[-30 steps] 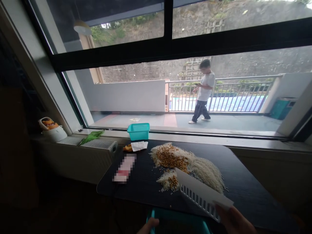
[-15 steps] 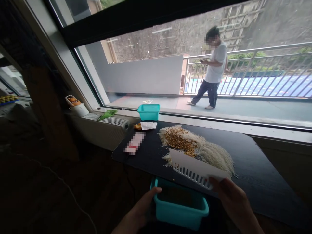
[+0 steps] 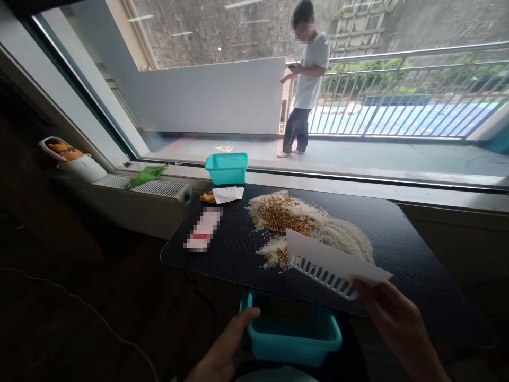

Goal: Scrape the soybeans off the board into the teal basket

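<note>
White slotted scraper (image 3: 332, 256) pinched in my right hand (image 3: 392, 306); my left hand (image 3: 234, 334) grips the turquoise tub (image 3: 290, 347) — a hasty sweep could scatter rice (image 3: 348, 236) past it.

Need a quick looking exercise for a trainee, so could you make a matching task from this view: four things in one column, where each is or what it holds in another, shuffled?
Things:
1. left hand
2. right hand
3. grain heap
4. green item

Places or states:
A. on top of the radiator
B. holding the white slotted sheet
C. on the dark tabletop
D. gripping the near turquoise tub at its rim

Pairs: 1-D, 2-B, 3-C, 4-A
</note>
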### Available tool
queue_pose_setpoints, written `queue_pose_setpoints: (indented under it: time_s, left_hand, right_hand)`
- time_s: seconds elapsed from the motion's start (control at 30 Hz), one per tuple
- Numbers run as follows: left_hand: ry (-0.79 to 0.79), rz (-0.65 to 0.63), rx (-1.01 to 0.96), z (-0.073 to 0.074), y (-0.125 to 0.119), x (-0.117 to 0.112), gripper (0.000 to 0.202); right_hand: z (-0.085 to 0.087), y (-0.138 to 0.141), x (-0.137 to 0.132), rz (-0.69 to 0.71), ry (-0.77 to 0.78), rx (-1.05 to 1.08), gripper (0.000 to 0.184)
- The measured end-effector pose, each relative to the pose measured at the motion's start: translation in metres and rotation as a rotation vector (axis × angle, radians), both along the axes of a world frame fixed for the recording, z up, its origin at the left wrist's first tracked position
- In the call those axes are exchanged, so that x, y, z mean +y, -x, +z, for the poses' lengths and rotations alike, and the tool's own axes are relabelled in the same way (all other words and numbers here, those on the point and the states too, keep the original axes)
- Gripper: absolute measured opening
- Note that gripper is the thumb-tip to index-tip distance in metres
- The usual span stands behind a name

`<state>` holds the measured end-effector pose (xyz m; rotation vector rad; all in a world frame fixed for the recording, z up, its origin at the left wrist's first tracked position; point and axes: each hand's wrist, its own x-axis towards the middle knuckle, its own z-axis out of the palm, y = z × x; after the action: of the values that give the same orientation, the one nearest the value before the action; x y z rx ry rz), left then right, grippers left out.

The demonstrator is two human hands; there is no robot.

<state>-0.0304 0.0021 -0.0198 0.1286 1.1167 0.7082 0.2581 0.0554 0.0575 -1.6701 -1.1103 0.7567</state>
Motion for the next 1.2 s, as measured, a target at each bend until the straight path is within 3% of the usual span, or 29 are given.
queue_pose_setpoints:
  time_s: [0.13,0.3,0.5,0.67,0.97,1.2]
  left_hand:
    - [0.029,0.017,-0.020,0.004,-0.003,0.000,0.060]
    - [0.049,0.007,0.003,0.009,-0.004,0.001,0.055]
    - [0.075,0.011,0.029,0.016,-0.008,0.005,0.050]
    - [0.063,0.009,0.035,0.019,-0.010,0.006,0.048]
    - [0.065,0.007,0.062,0.021,-0.012,0.006,0.043]
    - [0.048,0.001,0.045,0.025,-0.011,0.005,0.046]
  right_hand:
    - [-0.001,0.000,0.009,0.046,0.046,-0.063,0.030]
    - [-0.003,0.003,0.010,0.095,0.045,0.002,0.030]
    - [0.008,0.015,0.005,-0.025,0.065,-0.052,0.025]
    - [0.011,0.019,0.001,-0.024,0.086,-0.009,0.023]
    - [0.010,0.017,-0.004,-0.010,0.100,-0.048,0.025]
    - [-0.002,0.005,-0.011,-0.024,0.104,-0.050,0.033]
